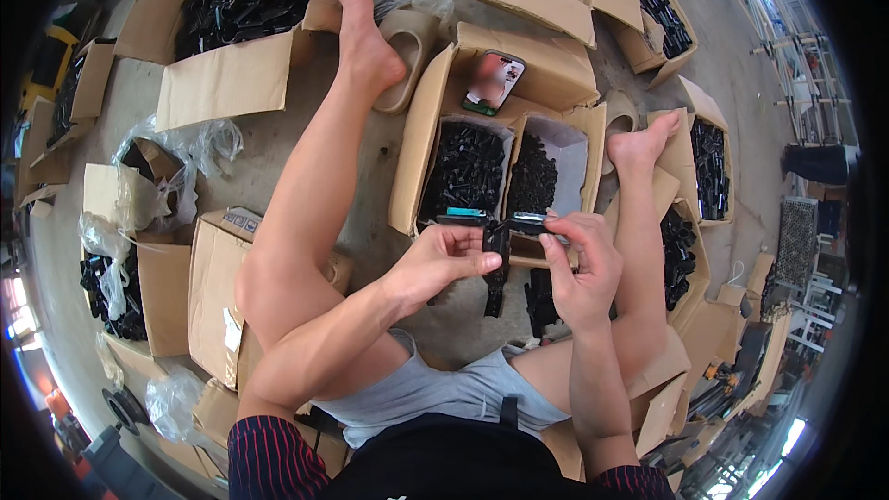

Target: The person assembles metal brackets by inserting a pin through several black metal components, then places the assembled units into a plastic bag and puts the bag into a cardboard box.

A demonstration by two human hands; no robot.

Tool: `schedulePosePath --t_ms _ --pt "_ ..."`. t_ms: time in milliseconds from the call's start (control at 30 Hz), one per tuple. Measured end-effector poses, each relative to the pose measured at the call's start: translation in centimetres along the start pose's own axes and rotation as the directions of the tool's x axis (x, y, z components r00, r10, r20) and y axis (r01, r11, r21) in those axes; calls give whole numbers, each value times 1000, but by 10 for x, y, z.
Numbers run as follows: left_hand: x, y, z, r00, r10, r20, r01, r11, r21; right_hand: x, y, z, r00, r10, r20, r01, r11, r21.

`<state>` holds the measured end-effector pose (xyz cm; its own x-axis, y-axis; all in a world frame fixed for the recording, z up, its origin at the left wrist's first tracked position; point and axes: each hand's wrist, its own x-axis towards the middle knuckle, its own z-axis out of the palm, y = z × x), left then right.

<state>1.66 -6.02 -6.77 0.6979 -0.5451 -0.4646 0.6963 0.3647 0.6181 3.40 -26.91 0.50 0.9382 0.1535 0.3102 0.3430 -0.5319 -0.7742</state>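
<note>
My left hand (433,264) is closed, thumb and fingers pinching a dark, elongated black plastic part (497,255) that hangs down between my hands. A teal strip (463,212) lies along a black piece at those fingertips. With my right hand (588,268), also closed, I pinch a small black piece with a shiny pale strip (530,218) on top. The two pieces meet in the middle; whether they are joined I cannot tell. Just beyond my hands, an open carton (421,143) holds two grey bins of small black parts (468,165).
A phone (494,83) leans inside the carton's far end. Open cartons full of black parts (248,0) stand around my legs. Beige slippers (405,56) lie by my feet. Clear plastic bags (176,403) are at the left, metal racks (787,56) at the far right.
</note>
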Motion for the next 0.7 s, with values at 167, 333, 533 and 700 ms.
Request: schedulePosePath --t_ms 167,333,533,700 --pt "-9 27 -17 936 239 -257 -224 971 90 17 9 27 911 337 -236 -193 857 477" --pt "-13 77 -32 710 498 -498 -574 819 2 38 51 63 956 209 206 -191 976 -105" --pt "-11 72 -42 792 420 -442 -508 856 -97 61 60 95 838 -84 538 364 821 -439" --pt "-8 69 -34 854 372 -362 -448 881 -152 71 64 89 710 -193 677 572 718 -396"
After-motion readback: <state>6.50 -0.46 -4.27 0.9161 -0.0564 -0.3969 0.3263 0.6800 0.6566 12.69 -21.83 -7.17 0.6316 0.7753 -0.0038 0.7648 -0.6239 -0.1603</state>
